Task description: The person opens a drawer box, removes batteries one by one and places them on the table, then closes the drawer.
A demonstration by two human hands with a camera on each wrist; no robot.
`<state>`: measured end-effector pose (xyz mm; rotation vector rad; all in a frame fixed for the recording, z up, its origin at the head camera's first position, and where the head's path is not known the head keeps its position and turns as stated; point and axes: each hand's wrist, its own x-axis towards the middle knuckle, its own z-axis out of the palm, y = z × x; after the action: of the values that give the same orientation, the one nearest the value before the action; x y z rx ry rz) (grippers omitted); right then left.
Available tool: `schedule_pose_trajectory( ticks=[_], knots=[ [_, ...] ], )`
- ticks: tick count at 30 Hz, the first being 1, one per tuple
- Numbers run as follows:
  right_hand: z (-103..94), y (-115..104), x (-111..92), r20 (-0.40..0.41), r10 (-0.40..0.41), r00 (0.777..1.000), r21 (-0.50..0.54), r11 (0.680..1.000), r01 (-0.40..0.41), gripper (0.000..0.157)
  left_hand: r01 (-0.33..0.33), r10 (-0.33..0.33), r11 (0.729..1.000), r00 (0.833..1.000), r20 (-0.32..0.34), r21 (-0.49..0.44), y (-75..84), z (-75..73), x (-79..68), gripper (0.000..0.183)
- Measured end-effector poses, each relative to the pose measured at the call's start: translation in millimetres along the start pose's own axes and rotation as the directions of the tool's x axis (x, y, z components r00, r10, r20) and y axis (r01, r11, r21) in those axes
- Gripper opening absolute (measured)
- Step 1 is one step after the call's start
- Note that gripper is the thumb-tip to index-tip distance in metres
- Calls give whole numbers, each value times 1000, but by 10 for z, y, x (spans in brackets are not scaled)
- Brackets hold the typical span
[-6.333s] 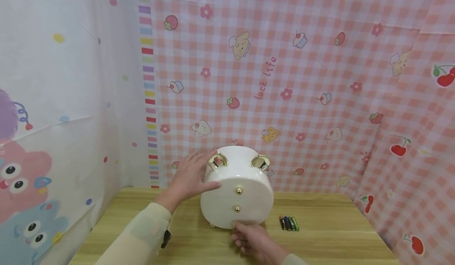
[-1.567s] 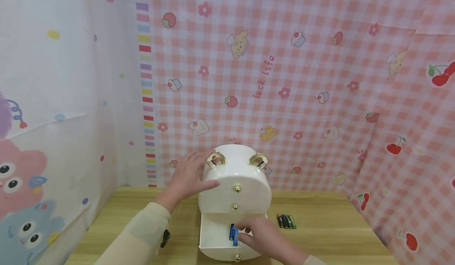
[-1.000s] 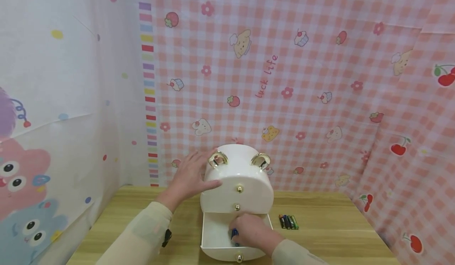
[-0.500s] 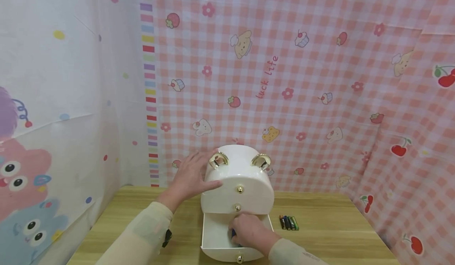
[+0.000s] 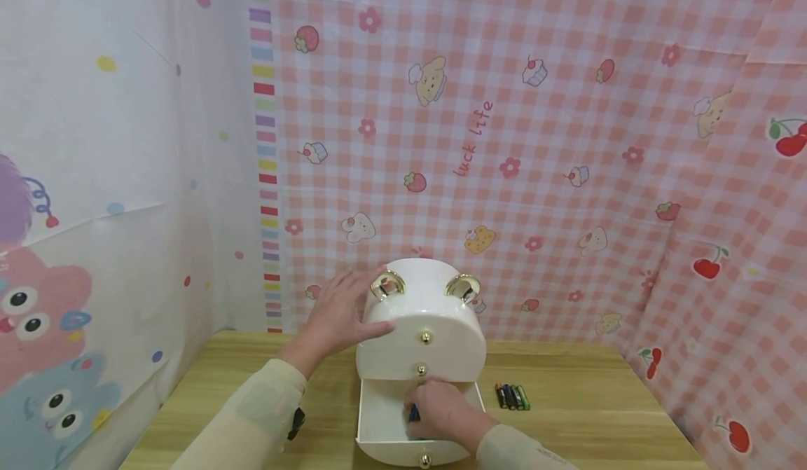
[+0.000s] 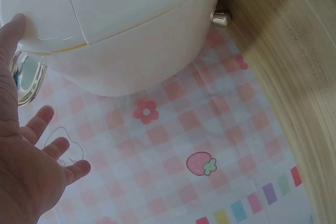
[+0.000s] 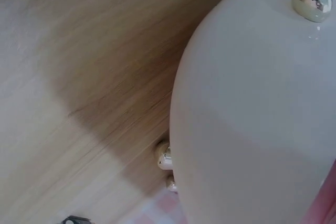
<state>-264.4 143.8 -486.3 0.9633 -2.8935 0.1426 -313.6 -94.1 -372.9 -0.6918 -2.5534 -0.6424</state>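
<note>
A glossy white storage box [image 5: 416, 298] with gold ring-shaped ears and gold knobs stands on the table, its bottom drawer [image 5: 381, 414] pulled out. My left hand [image 5: 337, 316] spreads against the box's left upper side. In the left wrist view the thumb touches the front and the other fingers extend near the ear [image 6: 29, 80]. My right hand [image 5: 444, 410] is down inside the drawer, its fingers curled about blue batteries [image 5: 414, 412], mostly hidden by the hand. Only the drawer front [image 7: 247, 103] and a sliver of that hand show in the right wrist view.
Several dark and green batteries [image 5: 513, 396] lie in a row on the wooden table [image 5: 580, 414], right of the box. A pink checked cloth [image 5: 542, 267] hangs behind. A white cloth [image 5: 157, 260] with cartoon figures hangs at the left.
The bottom drawer has come out from its closed position. My right hand has gone from its knob into the drawer, onto the blue batteries, and barely shifts lately. My left hand stays put.
</note>
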Motion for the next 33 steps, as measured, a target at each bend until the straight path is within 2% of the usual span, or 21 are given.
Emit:
schedule_pose_trajectory(
  ticks=[2,4,7,10,14,17,20,27,29,33],
  knots=[
    [-1,19,-6,2,17,1000,120,993,-17,19,1,-1,1000,1000,2,4,2,0,-2,102],
    [-17,33,-11,20,37,999,273,961,-41,18,6,-6,1000,1000,8,4,7,-1,-1,102],
    [-45,57,-21,47,74,996,477,875,-87,15,11,-11,1000,1000,15,5,11,-2,1,102],
    [-71,75,-35,71,118,990,605,784,-137,17,19,-19,1000,1000,19,-1,10,1,-1,102],
    [-107,99,-77,92,160,983,680,711,-179,25,13,-13,1000,1000,20,3,-2,12,0,102],
    [-162,121,-138,108,162,981,729,658,-189,29,3,-4,1000,1000,20,9,-7,10,6,102],
    [-253,141,-224,114,157,981,767,614,-187,34,4,-4,1000,1000,21,3,-7,4,7,101],
    [-519,205,-484,184,196,963,835,487,-258,34,12,-12,1000,1000,23,-1,8,-4,3,102],
    [-565,249,-558,185,201,962,842,473,-261,34,12,-12,1000,1000,20,1,13,-4,2,102],
    [-652,355,-736,172,214,962,845,471,-255,35,5,-5,1000,1000,13,4,16,3,4,102]
  ],
)
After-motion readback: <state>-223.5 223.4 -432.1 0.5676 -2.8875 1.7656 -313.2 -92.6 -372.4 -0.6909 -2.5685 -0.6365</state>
